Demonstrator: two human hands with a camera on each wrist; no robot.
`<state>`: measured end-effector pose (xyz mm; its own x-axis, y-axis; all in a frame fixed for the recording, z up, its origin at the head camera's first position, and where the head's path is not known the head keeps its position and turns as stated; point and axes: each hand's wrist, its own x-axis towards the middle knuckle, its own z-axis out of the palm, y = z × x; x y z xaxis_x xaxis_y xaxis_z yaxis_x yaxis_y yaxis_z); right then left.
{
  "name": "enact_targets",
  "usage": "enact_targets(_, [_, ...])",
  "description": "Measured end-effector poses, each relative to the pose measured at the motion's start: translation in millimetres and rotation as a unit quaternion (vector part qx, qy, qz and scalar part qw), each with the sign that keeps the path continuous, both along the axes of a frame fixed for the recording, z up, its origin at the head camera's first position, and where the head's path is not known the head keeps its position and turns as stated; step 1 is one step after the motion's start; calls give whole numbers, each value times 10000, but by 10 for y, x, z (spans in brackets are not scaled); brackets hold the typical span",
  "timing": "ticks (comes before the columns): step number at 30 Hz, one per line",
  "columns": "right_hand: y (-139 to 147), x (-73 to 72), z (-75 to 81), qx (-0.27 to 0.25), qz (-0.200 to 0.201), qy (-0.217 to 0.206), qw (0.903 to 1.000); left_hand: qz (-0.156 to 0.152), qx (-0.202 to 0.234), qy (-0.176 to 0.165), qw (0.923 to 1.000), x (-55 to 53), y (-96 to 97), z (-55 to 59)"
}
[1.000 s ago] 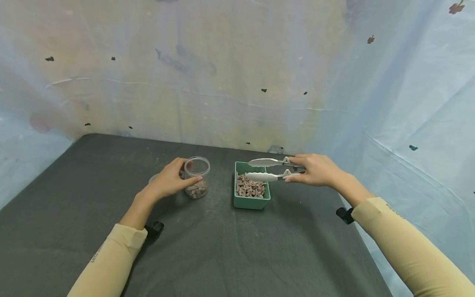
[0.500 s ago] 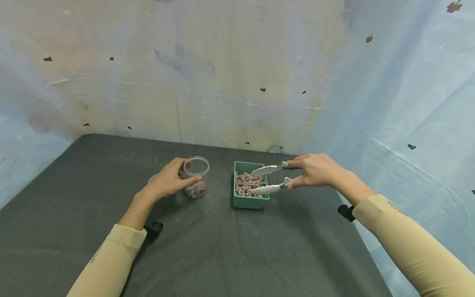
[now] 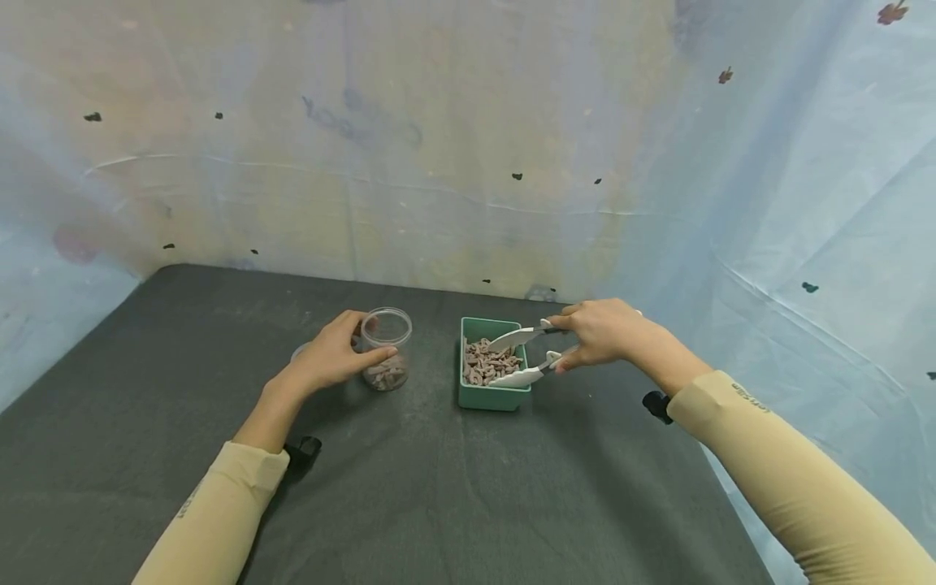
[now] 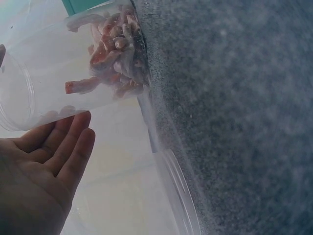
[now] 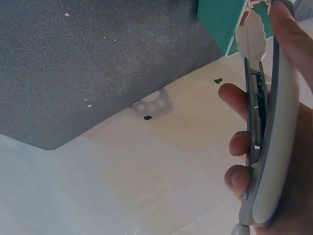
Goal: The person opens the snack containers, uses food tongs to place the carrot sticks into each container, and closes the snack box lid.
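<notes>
My left hand (image 3: pixel 329 359) holds a clear plastic jar (image 3: pixel 387 374) upright on the table, thumb on its near side. Small brownish, curled pieces (image 4: pixel 115 54) lie in the jar's bottom; its top is uncovered. To the right stands a green rectangular box (image 3: pixel 494 398) with many similar pieces (image 3: pixel 486 363) in it. My right hand (image 3: pixel 607 331) grips tongs (image 5: pixel 281 147) with pale scalloped tips. The tong arms are spread, and both tips (image 3: pixel 521 377) reach down into the box among the pieces. Whether a piece sits between the tips cannot be told.
A second clear round container (image 4: pixel 176 196) stands beside my left hand, mostly hidden by it in the head view. The dark table (image 3: pixel 409 504) ends at a hanging plastic sheet (image 3: pixel 409 203) behind and at the right.
My right hand has lowered the tongs from above the green box into the pieces and moved a little left. The tong arms first spread wider. My left hand and the jar stay put.
</notes>
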<state>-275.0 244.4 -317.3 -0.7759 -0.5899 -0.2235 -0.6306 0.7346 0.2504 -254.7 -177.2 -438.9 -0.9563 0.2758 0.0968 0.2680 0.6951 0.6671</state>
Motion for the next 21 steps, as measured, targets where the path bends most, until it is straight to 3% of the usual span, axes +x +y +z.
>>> enact_targets(13, [-111,-78,-107,77,108,17,9999,15,-52,8,10000,7,0,6])
enact_targets(21, [-128,-97,-72,7,285,151,9995,36,-36,30,10000,-14,2,15])
